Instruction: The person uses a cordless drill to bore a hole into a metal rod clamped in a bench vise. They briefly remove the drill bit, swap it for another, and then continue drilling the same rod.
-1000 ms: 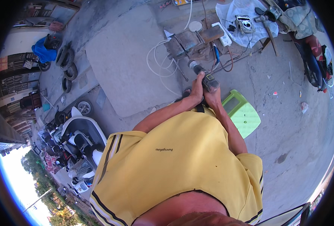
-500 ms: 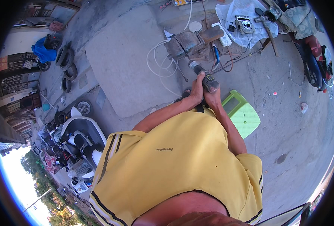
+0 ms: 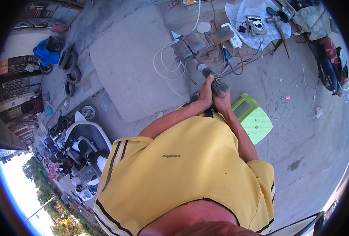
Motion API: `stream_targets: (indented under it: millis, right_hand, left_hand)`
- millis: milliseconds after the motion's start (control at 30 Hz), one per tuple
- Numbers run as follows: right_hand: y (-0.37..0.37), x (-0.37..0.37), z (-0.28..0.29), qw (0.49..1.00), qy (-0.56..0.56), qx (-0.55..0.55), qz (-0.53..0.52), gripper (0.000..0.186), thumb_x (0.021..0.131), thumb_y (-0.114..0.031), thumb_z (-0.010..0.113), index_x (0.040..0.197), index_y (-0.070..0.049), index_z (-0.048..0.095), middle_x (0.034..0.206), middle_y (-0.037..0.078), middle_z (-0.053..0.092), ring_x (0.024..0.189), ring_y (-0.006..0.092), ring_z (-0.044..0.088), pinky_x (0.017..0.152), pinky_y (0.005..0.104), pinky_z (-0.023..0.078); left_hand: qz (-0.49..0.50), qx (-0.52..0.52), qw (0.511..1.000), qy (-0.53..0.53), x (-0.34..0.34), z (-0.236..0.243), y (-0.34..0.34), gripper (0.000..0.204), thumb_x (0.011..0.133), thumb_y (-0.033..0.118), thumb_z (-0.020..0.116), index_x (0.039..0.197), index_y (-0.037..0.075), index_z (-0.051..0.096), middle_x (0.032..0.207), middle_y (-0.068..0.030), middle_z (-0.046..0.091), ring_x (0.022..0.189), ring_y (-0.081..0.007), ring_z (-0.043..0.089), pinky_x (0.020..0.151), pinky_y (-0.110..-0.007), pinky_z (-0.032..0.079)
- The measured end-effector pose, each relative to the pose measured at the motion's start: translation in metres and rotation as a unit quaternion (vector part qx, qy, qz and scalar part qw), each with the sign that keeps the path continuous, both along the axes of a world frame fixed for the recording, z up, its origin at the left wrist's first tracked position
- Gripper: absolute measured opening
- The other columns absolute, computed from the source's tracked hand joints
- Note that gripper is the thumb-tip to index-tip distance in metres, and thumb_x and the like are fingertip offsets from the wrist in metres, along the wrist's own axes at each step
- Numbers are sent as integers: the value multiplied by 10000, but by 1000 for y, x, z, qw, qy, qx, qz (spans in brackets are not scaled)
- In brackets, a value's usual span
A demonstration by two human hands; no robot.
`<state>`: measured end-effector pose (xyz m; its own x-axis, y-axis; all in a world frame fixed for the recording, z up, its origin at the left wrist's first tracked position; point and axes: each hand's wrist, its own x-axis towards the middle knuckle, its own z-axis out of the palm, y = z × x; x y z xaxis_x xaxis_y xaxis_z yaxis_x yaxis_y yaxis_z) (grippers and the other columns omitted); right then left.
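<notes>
A dark power drill (image 3: 218, 85) is held between my two hands, its front end pointing away from me at a bench vise (image 3: 196, 44). My left hand (image 3: 206, 94) is closed on the drill's left side, thumb up along the body. Below the drill's rear end, my right hand (image 3: 222, 103) wraps the grip; most of its fingers are hidden. The drill's silver-grey nose (image 3: 201, 67) reaches the vise's near side. Whatever it touches there is too small to make out. A thin metal bar (image 3: 188, 74) slants down from the vise, left of the drill.
Right of my arm stands a green plastic stool (image 3: 255, 120). White tubing (image 3: 155, 63) loops left of the vise; a white power strip (image 3: 232, 36) and cables lie behind it. A hammer (image 3: 283, 37) and metal engine part (image 3: 255, 25) rest on plastic sheeting. Scooters (image 3: 88, 145) stand left.
</notes>
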<state>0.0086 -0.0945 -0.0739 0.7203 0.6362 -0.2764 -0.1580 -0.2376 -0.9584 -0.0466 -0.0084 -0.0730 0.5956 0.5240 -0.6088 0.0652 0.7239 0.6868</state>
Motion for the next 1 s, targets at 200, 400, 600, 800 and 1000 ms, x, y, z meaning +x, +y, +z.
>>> stream_targets:
  millis: [200, 400, 600, 800, 1000]
  right_hand:
    - [1, 0, 6, 1000, 6, -11, -1, 320, 809, -44, 760, 1122, -2, 708, 1003, 116, 759, 919, 192, 718, 814, 365, 554]
    - [-3, 2, -8, 1000, 12, 21, 5, 318, 802, -30, 759, 1114, 3, 706, 992, 103, 756, 899, 170, 705, 805, 360, 555]
    - [-1, 0, -3, 999, 33, -16, 6, 321, 801, -14, 750, 1117, 8, 704, 1006, 112, 753, 927, 173, 705, 814, 355, 558]
    - [-1, -1, -8, 999, 36, 0, -7, 335, 792, -13, 753, 1123, 1, 705, 1015, 110, 754, 935, 179, 710, 818, 358, 559]
    - [0, -2, -4, 999, 33, 10, -7, 337, 788, -9, 749, 1121, 2, 705, 998, 110, 755, 919, 183, 712, 808, 360, 560]
  left_hand:
    - [8, 7, 1000, 4, 2, 0, 0, 538, 984, 536, 560, 1084, 21, 676, 1014, -68, 687, 944, -174, 638, 905, -333, 497]
    - [-7, 12, 999, 33, 2, 0, 0, 515, 987, 537, 559, 1056, 40, 676, 984, -59, 691, 921, -167, 651, 889, -332, 507]
    - [6, -2, 1000, 16, 0, -22, 0, 541, 984, 543, 557, 1080, 24, 674, 1010, -78, 700, 928, -179, 661, 901, -338, 513]
    - [-12, -5, 999, 30, 0, -22, 1, 547, 986, 550, 550, 1078, 25, 675, 1027, -91, 711, 954, -188, 669, 923, -340, 512]
    - [-10, 0, 1000, 25, -1, -26, 1, 544, 988, 556, 550, 1073, 34, 677, 1026, -84, 713, 952, -182, 667, 927, -336, 510]
